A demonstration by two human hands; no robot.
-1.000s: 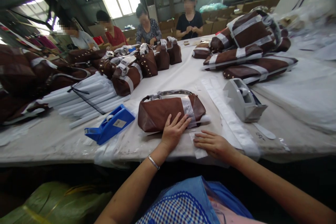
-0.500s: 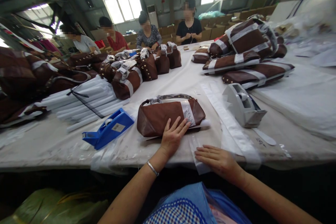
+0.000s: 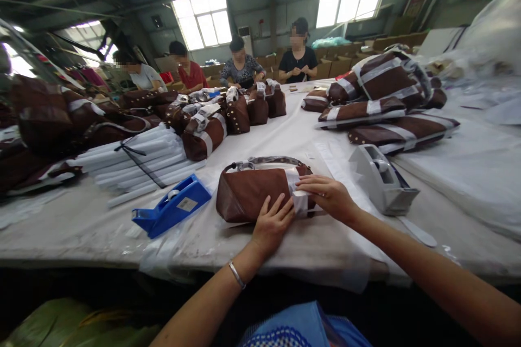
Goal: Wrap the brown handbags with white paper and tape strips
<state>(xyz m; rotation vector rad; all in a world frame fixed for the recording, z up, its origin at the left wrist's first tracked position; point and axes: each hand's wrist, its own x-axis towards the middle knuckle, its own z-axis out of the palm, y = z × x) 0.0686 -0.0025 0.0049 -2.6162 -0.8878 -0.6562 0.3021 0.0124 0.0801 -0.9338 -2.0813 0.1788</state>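
Note:
A brown handbag (image 3: 248, 190) lies on its side at the table's front, its handle (image 3: 277, 160) arching along the far edge in clear wrapping. My left hand (image 3: 272, 225) rests on the bag's near side with fingers stretched out and slightly spread. At the bag's right part, my right hand (image 3: 331, 196) pinches a white wrapping strip (image 3: 300, 204), folded up over the bag's near face. Its fingertips press against the bag there and hide part of that end. Left of the bag stands a blue tape dispenser (image 3: 173, 205); a grey tape dispenser (image 3: 382, 179) stands to its right.
White strips (image 3: 336, 160) lie beyond my right hand. A tied bundle of white rolls (image 3: 134, 160) sits at left. Wrapped brown bags (image 3: 205, 138) stand behind it, and more are stacked at right (image 3: 401, 127). Several co-workers (image 3: 299, 59) are across the table (image 3: 93, 227).
My right hand has moved from the table's front edge up to the bag, bringing the white strip's near end over it. My left hand stays on the bag. The view has tilted slightly upward.

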